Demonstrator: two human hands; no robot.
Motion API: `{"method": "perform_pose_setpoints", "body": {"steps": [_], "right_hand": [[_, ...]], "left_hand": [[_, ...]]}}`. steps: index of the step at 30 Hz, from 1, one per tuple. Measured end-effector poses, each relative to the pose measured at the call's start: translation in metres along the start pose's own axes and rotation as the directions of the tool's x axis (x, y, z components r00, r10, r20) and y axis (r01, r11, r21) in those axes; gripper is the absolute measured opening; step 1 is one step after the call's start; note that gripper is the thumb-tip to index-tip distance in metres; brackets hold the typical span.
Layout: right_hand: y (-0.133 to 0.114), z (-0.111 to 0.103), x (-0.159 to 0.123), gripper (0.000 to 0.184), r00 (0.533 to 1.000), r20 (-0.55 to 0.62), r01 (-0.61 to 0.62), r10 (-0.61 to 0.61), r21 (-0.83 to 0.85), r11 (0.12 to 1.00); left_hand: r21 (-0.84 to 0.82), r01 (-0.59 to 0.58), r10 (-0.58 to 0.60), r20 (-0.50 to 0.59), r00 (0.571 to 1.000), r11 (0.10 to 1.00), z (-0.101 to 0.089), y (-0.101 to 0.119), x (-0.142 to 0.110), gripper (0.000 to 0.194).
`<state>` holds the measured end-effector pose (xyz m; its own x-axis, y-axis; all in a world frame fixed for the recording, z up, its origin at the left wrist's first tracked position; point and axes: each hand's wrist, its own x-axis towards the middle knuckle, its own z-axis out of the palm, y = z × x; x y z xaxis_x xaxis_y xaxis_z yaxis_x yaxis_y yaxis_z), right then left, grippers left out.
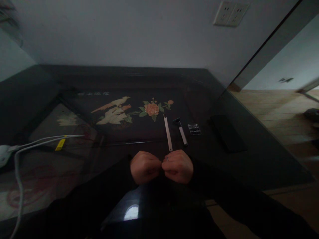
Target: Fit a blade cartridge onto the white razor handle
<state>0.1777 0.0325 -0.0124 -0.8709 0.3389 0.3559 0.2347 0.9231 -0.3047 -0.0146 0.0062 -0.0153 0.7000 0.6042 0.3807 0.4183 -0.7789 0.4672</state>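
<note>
Both my hands are curled into fists and meet at the knuckles above the near part of the dark glossy table point(139, 151). My left hand point(145, 167) is closed, with nothing seen in it. My right hand point(177, 166), with a ring on one finger, is closed too, and no object shows in it. Just beyond the right hand lies a long, pale, narrow strip point(168, 132) with a dark far tip and a small hole at its near end. A razor point(182, 134) with a dark head and light handle lies to its right. Farther right is a small clear pack point(194, 129) with dark contents.
A black flat rectangular object point(228, 133) lies on the right. White cables point(40, 141) with a yellow tag point(60, 143) run from a white plug or adapter point(4, 154) at left. Bird and flower pictures decorate the tabletop. Behind stands a wall with sockets point(231, 13).
</note>
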Motion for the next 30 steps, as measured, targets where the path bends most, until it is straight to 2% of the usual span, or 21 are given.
{"method": "perform_pose_setpoints", "body": {"steps": [8,16,30], "right_hand": [[-0.0004,0.0005,0.0005,0.023,1.000,-0.024,0.001,-0.001,0.004,1.000],[-0.0003,-0.0009,0.0013,0.022,0.993,-0.115,0.029,-0.021,0.071,0.997],[0.0006,0.0007,-0.0006,0.020,1.000,-0.012,-0.008,0.008,0.011,1.000]], "left_hand": [[-0.072,0.007,-0.008,-0.024,1.000,0.997,-0.0010,0.0007,0.0005,0.025],[-0.059,0.004,-0.003,0.007,1.000,0.998,-0.0014,0.0000,0.0000,0.023],[-0.061,0.007,-0.008,-0.015,1.000,0.998,-0.0024,0.0016,0.0018,0.025]]}}
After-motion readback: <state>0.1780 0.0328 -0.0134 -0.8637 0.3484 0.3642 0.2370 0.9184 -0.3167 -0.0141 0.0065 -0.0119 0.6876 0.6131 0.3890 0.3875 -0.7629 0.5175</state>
